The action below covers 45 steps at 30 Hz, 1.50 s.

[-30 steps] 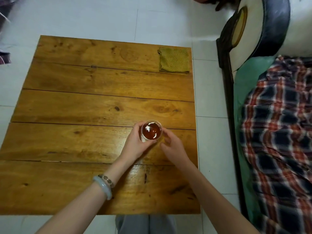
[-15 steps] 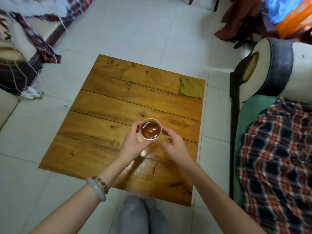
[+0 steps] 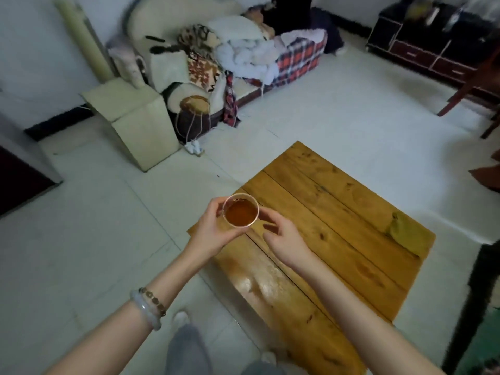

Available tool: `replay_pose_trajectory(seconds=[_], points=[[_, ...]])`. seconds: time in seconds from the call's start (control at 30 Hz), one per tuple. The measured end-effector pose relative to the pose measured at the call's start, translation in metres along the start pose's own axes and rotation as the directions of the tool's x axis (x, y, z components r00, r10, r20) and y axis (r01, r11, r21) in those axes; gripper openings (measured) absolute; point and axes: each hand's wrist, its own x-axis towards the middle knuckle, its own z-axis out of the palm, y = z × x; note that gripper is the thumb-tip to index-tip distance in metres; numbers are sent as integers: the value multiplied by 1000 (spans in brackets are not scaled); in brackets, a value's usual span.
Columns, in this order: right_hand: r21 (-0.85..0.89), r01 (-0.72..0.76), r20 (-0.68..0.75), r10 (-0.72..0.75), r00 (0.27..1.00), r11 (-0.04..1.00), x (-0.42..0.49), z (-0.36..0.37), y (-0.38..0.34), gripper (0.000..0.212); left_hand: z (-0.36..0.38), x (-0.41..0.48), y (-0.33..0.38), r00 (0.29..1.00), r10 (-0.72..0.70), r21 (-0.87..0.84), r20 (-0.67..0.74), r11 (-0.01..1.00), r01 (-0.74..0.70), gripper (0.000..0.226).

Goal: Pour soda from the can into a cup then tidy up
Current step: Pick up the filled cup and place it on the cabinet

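Cup (image 3: 240, 212) now over table (image 3: 338, 226) corner, left hand (image 3: 213, 234) fingers clamped round it; right hand (image 3: 286, 242) fingers apart

Item: clear plastic cup of amber-brown drink (image 3: 240, 212). I see its rim and surface; most of its wall and its base are hidden behind the left hand (image 3: 213, 235).
Item: right hand (image 3: 288, 243). I cannot tell whether its fingertips touch the cup.
Item: dark low cabinet (image 3: 433, 41). It is blurred and cut off by the top edge.
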Motion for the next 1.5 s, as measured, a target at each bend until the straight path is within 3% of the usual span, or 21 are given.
replay_pose_trajectory(seconds=[0.23, 0.57, 1.0, 1.5], points=[[-6, 72, 216, -69, 974, 997, 67, 111, -78, 61, -147, -4, -39, 980, -67, -11, -188, 998, 66, 68], [54, 161, 397, -169, 902, 986, 157, 287, -190, 67, -369, 0, -98, 944, -88, 10, -317, 995, 96, 65], [121, 182, 552, -218, 804, 976, 286, 432, -283, 70, -540, 49, -156, 852, -146, -49, -502, 989, 141, 63], [138, 256, 614, -285, 736, 957, 524, 544, -396, 65, -728, 230, -210, 805, -157, -70, -572, 987, 142, 69]])
